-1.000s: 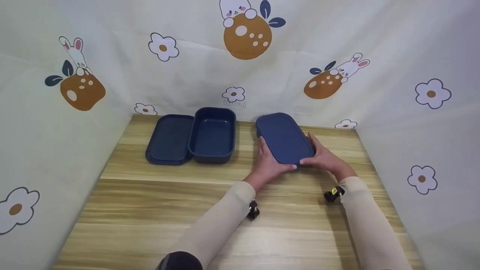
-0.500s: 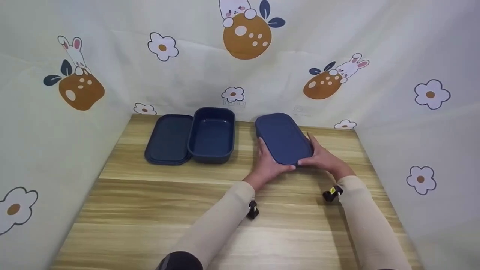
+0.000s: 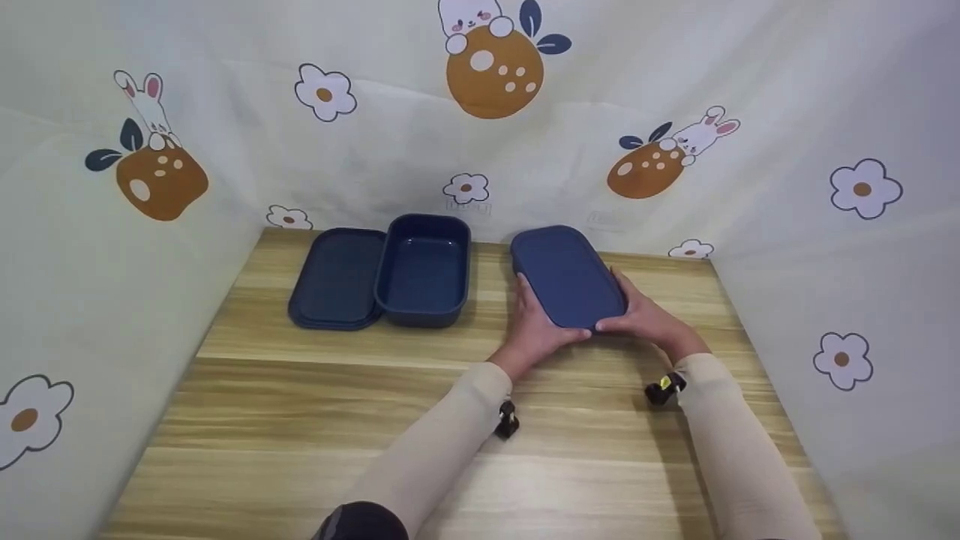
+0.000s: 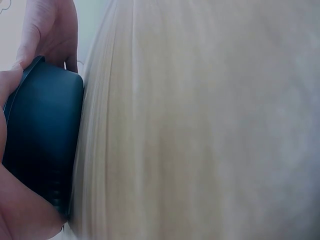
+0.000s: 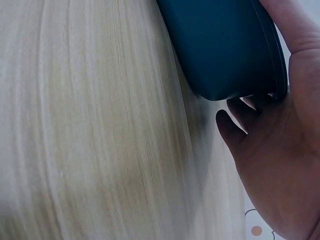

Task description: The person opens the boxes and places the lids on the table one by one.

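A dark blue lidded lunch box (image 3: 568, 276) sits on the wooden table (image 3: 300, 420), right of centre. My left hand (image 3: 538, 324) grips its near left side, thumb on the lid's front corner. My right hand (image 3: 646, 315) grips its near right side, fingers curled round the edge. In the left wrist view the box (image 4: 42, 140) shows between my palm and fingers (image 4: 47, 30). In the right wrist view the box (image 5: 225, 45) rests on the table, with my fingers (image 5: 235, 120) curled beneath its edge.
An open dark blue box (image 3: 424, 268) stands at the back, with a matching lid (image 3: 337, 279) lying flat at its left. Printed cloth walls (image 3: 105, 247) enclose the table on three sides. Bare wood lies in front of me.
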Tool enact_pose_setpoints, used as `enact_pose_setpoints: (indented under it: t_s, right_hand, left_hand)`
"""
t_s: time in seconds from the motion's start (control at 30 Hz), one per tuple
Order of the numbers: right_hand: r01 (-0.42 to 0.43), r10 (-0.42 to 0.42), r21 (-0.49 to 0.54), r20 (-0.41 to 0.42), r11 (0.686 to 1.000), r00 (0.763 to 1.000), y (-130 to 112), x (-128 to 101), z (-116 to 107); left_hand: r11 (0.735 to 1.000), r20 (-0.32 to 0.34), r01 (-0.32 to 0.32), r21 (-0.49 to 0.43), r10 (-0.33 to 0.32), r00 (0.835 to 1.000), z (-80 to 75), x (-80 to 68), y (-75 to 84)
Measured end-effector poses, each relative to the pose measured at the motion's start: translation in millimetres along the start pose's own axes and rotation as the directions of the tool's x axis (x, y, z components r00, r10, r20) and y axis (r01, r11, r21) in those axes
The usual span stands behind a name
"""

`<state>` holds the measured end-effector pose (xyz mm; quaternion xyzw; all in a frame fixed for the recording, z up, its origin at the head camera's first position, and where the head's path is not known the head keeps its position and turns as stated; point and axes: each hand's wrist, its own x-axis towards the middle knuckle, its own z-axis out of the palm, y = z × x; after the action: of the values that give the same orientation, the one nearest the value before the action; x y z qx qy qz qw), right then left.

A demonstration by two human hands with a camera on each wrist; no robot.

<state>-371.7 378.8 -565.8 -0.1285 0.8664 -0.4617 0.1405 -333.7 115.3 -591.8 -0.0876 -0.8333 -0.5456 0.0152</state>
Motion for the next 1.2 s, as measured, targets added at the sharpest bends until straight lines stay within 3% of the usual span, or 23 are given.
enact_pose_setpoints:
  t_s: [0.93,1.2]
  right_hand:
    - [0.057,-0.053,0.116,-0.037,0.992,0.998,-0.2,-1.6,6.0]
    - [0.031,-0.025,0.086,-0.069,0.996,0.997,-4.3,-6.2,9.2]
  left_hand:
    - [0.999,0.032,0.030,-0.018,-0.030,0.999,-1.0,3.0,2.1]
    - [0.999,0.052,-0.004,-0.038,0.006,0.999,-6.6,4.1,1.9]
